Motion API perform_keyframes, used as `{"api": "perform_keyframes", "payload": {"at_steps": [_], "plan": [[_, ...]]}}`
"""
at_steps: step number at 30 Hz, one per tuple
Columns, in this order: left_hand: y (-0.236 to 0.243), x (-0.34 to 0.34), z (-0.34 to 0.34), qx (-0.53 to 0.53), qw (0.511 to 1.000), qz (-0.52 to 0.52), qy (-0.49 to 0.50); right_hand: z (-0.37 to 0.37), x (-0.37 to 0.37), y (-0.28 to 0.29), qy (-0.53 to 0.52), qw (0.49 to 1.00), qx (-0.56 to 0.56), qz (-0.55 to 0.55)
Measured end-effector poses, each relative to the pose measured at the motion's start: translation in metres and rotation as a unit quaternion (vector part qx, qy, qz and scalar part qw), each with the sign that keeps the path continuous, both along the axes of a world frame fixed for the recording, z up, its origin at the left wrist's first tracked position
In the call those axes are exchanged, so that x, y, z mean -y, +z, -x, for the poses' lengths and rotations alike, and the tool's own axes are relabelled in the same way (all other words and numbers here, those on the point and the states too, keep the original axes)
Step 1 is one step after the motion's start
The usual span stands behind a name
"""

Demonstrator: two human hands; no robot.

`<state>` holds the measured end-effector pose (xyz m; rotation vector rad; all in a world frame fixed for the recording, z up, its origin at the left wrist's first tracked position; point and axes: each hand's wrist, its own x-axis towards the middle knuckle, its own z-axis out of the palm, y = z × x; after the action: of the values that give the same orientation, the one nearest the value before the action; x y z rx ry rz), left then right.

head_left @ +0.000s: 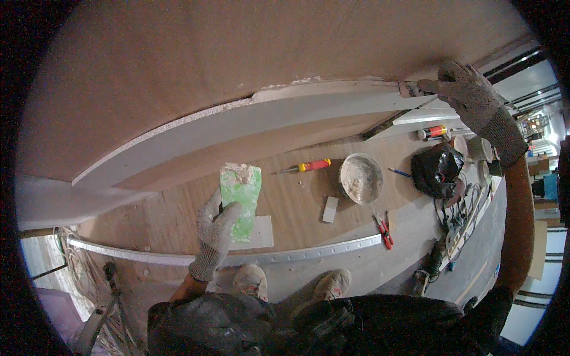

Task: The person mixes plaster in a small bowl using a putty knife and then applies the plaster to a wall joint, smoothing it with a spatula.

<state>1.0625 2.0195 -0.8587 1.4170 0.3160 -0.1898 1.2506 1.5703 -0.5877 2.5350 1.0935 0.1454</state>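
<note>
My left hand (pixel 218 225), in a grey knit glove, is closed round a green flat plaster board (pixel 244 199) smeared with white, a lump of filler (pixel 238 172) at its far end. Out to the far right, my gloved right hand (pixel 466 89) grips a small putty knife (pixel 409 89), its handle mostly hidden by the fingers. The blade touches the top edge of a curved white panel (pixel 320 98), where rough pale filler runs along the joint with the brownish board (pixel 249 47). Below the panel stands a bowl (pixel 361 179) coated inside with filler.
A red-yellow handled screwdriver (pixel 313 165), white offcut (pixel 330 209) and red pliers (pixel 384 232) lie on the wooden surface. A perforated metal strip (pixel 297 256) crosses before my shoes (pixel 252 281). At right are a black plastic bag (pixel 436 170), a tube (pixel 432 132) and tangled cables (pixel 460 222).
</note>
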Motion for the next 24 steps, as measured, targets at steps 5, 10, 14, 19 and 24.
{"api": "perform_keyframes", "payload": {"at_steps": [5,10,14,19,24], "plan": [[0.006,0.001,0.002,0.012,0.998,-0.054,0.004,0.015,0.006,-0.003,-0.104,0.993,-0.001,-0.051],[-0.003,-0.004,0.004,-0.001,1.000,0.015,-0.012,0.090,-0.047,-0.064,-0.306,0.791,-0.244,-0.470],[0.018,-0.003,-0.001,-0.020,0.995,0.087,-0.041,0.129,-0.123,-0.116,-0.174,0.735,-0.408,-0.513],[0.049,-0.015,0.007,-0.053,0.977,0.191,-0.082,0.136,-0.167,-0.174,-0.083,0.720,-0.419,-0.546],[0.074,-0.026,0.011,-0.110,0.945,0.237,-0.196,0.143,-0.191,-0.187,-0.040,0.730,-0.388,-0.561]]}}
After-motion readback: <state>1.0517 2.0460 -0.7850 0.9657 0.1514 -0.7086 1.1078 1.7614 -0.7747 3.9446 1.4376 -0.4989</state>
